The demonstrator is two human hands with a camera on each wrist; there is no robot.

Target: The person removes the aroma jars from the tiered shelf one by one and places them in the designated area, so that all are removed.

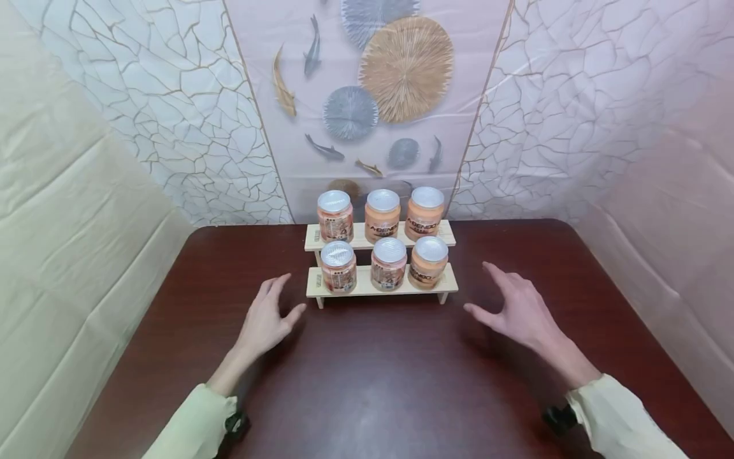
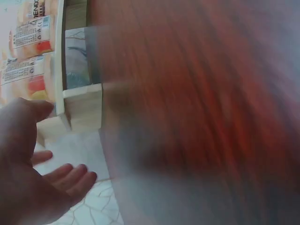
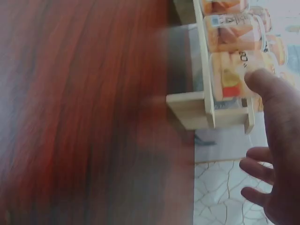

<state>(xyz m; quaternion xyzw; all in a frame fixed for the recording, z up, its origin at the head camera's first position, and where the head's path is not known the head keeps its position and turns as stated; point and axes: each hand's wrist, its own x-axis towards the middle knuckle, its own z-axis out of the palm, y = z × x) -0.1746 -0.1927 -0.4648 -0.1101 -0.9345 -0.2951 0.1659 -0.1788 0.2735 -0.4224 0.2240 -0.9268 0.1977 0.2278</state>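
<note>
Several jars with silvery lids and orange contents stand in two rows on a pale wooden two-step rack (image 1: 367,290). On the lower step are a left jar (image 1: 339,275), a middle jar (image 1: 388,271) and a right jar (image 1: 427,271). My left hand (image 1: 266,322) hovers left of the rack, thumb and fingers spread, holding nothing. On the other side, my right hand (image 1: 522,309) is held apart from the rack, also spread and bare. Both wrist views show the jars and the rack's end beside each thumb.
The dark reddish-brown table (image 1: 367,382) extends around the rack. Behind it hangs a patterned backdrop (image 1: 367,127) with fish and round leaf motifs. Cream fabric walls (image 1: 74,210) rise along the sides.
</note>
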